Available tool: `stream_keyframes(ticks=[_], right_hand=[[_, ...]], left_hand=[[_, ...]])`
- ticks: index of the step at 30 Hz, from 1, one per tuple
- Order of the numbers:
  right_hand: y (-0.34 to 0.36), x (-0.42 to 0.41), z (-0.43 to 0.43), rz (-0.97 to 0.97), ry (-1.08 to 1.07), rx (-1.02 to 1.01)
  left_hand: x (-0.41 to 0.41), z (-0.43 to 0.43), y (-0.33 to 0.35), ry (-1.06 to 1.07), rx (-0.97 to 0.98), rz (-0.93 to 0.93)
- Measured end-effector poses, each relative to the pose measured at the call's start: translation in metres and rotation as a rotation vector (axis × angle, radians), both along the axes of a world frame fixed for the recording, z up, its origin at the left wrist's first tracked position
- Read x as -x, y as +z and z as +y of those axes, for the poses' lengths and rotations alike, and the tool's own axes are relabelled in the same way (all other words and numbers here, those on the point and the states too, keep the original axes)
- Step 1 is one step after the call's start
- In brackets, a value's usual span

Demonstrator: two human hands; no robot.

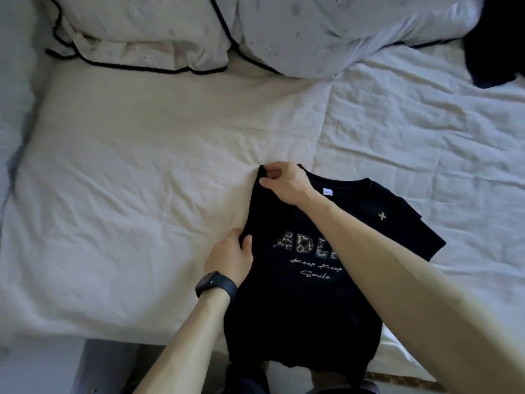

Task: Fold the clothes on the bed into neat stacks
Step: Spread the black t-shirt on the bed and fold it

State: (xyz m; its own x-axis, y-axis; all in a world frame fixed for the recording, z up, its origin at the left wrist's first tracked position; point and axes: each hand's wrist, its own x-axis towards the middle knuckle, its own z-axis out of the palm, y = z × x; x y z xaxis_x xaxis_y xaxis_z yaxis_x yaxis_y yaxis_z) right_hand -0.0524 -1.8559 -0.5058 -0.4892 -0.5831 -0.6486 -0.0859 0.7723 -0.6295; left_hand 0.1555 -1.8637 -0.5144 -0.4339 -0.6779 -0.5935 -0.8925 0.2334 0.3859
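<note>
Our left hand (pixel 230 258) grips the tee's (pixel 298 308) side edge, right hand (pixel 284 183) pinches the shoulder corner. Tee's lying print-up on the bed (pixel 142 194), by the near edge.

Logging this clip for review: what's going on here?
A person is folding a black T-shirt laid print-up on the bed. The right hand reaches across and pinches its shoulder corner, while the left hand, a black watch on its wrist, holds the same side edge lower down. The opposite sleeve lies spread out, not yet folded. Another dark garment lies near the pillows.
</note>
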Motion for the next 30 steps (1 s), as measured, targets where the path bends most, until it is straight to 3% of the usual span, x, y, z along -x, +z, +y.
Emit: stream_keyframes(ticks=[3,6,9,11,13,17,19,21,23,26,30], right_hand=[[0.014,-0.015,0.039,0.188,-0.141,0.117],[0.015,-0.041,0.098,0.478,-0.229,0.115],[-0.004,-0.058,0.154,0.752,-0.158,-0.036],[-0.020,-0.064,0.183,0.757,-0.002,-0.163],[-0.036,-0.064,0.199,0.676,0.163,-0.256],[-0.040,-0.056,0.207,0.565,0.164,-0.174],[-0.025,-0.054,0.219,0.562,-0.019,-0.079],[-0.010,-0.050,0.241,0.602,-0.375,-0.017],[-0.004,-0.045,0.269,0.592,-0.722,-0.065],[-0.003,-0.033,0.308,0.303,-1.052,-0.172],[-0.005,-0.012,0.331,0.057,-1.209,-0.094]], left_hand=[[0.014,0.002,0.013,-0.094,0.217,0.086],[0.043,0.000,0.016,-0.337,0.469,0.272],[0.073,-0.010,-0.006,-0.735,0.450,0.224],[0.077,-0.016,-0.031,-0.918,0.421,0.067],[0.074,-0.020,-0.050,-0.939,0.427,-0.009],[0.078,-0.018,-0.052,-0.917,0.443,-0.100],[0.083,-0.009,-0.040,-0.864,0.388,-0.128],[0.099,0.007,-0.022,-0.825,0.337,-0.097],[0.125,0.032,-0.003,-0.932,0.345,-0.030],[0.185,0.082,0.011,-1.124,0.326,0.042],[0.264,0.153,0.009,-1.331,0.327,0.055]])
